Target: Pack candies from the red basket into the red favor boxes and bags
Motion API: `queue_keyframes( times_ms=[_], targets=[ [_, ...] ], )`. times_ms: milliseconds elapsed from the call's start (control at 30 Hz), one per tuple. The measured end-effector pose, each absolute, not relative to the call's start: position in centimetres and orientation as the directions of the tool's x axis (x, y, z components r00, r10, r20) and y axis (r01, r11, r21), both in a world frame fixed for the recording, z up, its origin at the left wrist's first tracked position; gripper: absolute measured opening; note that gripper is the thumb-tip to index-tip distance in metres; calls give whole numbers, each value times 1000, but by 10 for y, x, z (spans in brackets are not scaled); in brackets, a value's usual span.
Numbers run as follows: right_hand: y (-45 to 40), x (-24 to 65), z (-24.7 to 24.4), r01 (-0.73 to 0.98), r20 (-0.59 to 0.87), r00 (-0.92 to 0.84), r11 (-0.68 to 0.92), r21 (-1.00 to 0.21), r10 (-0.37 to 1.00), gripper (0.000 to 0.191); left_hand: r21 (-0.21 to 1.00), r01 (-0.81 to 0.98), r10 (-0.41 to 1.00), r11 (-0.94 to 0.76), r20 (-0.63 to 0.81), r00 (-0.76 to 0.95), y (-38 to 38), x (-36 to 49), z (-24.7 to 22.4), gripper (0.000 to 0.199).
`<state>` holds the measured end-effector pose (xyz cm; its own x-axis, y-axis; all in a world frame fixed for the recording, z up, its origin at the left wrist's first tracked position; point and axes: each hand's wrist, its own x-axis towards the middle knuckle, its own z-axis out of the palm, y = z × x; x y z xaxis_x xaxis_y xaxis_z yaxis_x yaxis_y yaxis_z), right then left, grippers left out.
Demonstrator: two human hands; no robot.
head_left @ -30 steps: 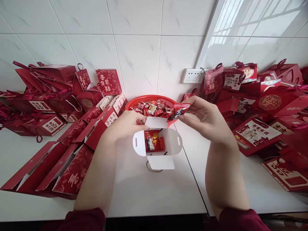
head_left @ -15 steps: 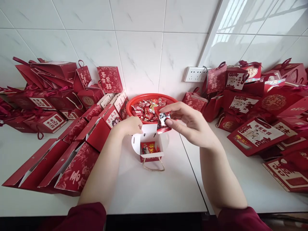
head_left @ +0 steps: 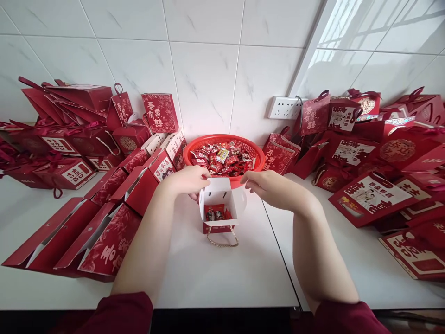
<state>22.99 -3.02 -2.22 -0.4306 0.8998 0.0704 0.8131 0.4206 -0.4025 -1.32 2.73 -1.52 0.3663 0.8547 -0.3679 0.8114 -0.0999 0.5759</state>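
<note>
Two hands met at a small open gift box (head_left: 219, 228).
The left hand (head_left: 189, 182) curled at its back-left edge, its grip unclear; the right hand (head_left: 266, 188), half open and apparently empty, hovered beside its back-right side. Between and just below them, the box held wrapped sweets (head_left: 218, 213); beyond the hands, a red basket (head_left: 259, 162) sat on the counter (head_left: 222, 278).

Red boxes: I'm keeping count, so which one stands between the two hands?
The open box holding wrapped sweets, in front of the round basket; it alone stands between left hand and right hand.
</note>
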Motion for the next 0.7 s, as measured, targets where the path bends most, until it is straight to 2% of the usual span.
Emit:
queue_keyframes(
  times_ms=[133, 300, 700],
  targets=[
    [-29, 231, -23, 825, 9, -428, 395, -405, 904, 24, 695, 719, 820, -2, -410, 399, 22, -10, -9, 46],
    [-33, 225, -21, 703, 60, -578, 535, -468, 814, 20, 710, 703, 798, -25, -410, 442, 24, -10, -12, 67],
    [-36, 213, -21, 651, -37, -662, 550, -522, 748, 25, 606, 781, 806, -152, -382, 453, 30, -9, -25, 70]
  ],
)
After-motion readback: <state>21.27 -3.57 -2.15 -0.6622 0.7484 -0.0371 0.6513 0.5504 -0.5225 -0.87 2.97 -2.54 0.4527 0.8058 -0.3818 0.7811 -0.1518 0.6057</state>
